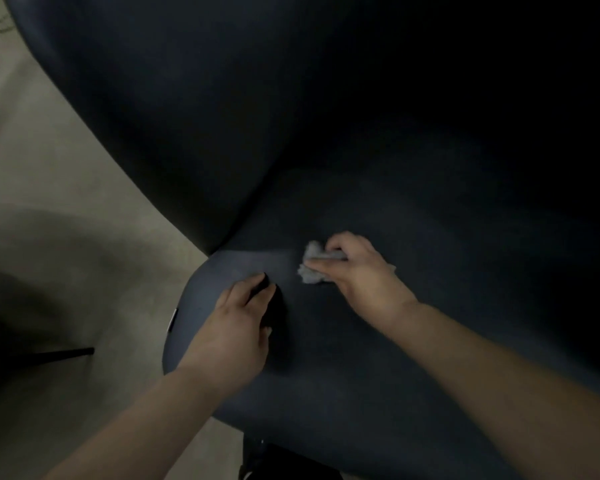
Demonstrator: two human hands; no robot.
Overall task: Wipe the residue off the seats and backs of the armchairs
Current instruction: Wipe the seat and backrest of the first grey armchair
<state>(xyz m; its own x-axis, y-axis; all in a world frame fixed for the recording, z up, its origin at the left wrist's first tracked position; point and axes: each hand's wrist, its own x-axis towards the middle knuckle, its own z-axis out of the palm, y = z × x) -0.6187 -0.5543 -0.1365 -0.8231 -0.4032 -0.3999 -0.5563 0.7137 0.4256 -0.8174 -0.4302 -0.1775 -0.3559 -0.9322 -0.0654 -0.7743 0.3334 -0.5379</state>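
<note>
A dark blue armchair fills most of the head view, its seat (378, 341) in the lower middle and its curved back (222, 116) rising above and to the left. My right hand (357, 271) presses a crumpled grey cloth (312, 268) onto the seat near where it meets the back. My left hand (236, 323) rests on the seat's left front part, fingers curled over something dark that I cannot make out. No residue shows clearly in the dim light.
A pale floor (49, 202) lies to the left of the chair. A dark thin leg or bar (66, 353) reaches in from the left edge. A small metal tag (171, 319) sits on the seat's left rim. The upper right is in deep shadow.
</note>
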